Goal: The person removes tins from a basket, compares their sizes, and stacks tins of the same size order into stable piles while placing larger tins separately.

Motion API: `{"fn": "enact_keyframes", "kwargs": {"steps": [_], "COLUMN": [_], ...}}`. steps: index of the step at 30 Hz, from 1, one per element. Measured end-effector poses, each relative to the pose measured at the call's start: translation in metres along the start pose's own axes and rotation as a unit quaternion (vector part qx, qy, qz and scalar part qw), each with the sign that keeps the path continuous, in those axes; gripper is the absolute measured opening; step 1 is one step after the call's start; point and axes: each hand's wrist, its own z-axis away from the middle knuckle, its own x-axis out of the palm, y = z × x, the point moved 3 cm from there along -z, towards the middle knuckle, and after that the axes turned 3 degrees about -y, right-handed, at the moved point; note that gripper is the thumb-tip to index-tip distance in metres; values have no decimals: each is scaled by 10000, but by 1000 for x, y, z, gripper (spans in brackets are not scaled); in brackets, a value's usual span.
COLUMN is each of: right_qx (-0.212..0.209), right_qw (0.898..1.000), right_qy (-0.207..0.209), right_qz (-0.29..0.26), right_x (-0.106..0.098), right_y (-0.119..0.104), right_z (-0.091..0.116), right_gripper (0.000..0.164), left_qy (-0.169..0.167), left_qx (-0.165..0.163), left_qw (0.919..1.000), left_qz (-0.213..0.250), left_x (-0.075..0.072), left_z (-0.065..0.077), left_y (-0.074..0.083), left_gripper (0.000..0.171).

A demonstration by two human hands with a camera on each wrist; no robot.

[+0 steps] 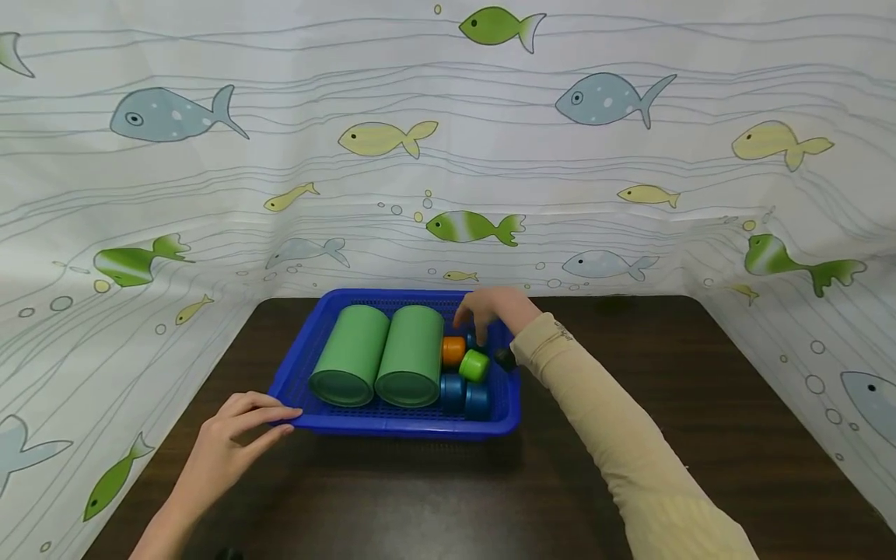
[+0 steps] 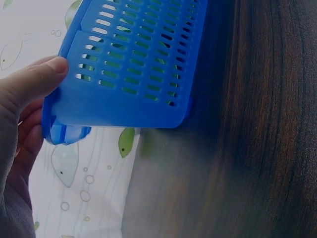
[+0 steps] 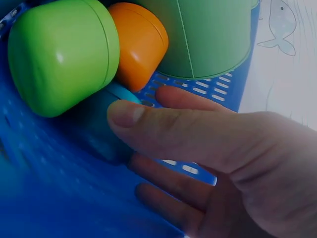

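Note:
A blue plastic basket [image 1: 392, 425] with slotted walls stands on the dark table. My left hand [image 1: 234, 435] pinches its near left corner, thumb on the outer side and fingers at the rim [image 2: 52, 109]. Inside the basket, two large pale green cylinders [image 1: 413, 354] lie side by side. To their right are small rounded pots: an orange pot [image 1: 453, 351], a lime green pot [image 1: 474, 365] and several blue pots [image 1: 477, 400]. My right hand [image 1: 490, 306] reaches into the far right, thumb against or just over a blue pot [image 3: 94, 129], fingers loosely spread.
The dark wood table [image 1: 630, 435] extends around the basket. A white sheet [image 1: 392, 187] printed with fish rises behind and on both sides. A small black object [image 1: 229, 554] shows at the bottom edge.

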Motion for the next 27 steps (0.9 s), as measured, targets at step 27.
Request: {"fn": "enact_keyframes", "kwargs": {"steps": [27], "right_qx": [334], "right_qw": [9990], "right_qy": [-258], "right_qz": [173], "right_x": [12], "right_y": [1], "right_z": [-15], "right_gripper": [60], "left_qy": [-48], "left_qx": [-59], "left_qw": [10000], "left_qz": [-52], "left_x": [0], "left_z": [0], "left_y": [2], "left_gripper": [43]}}
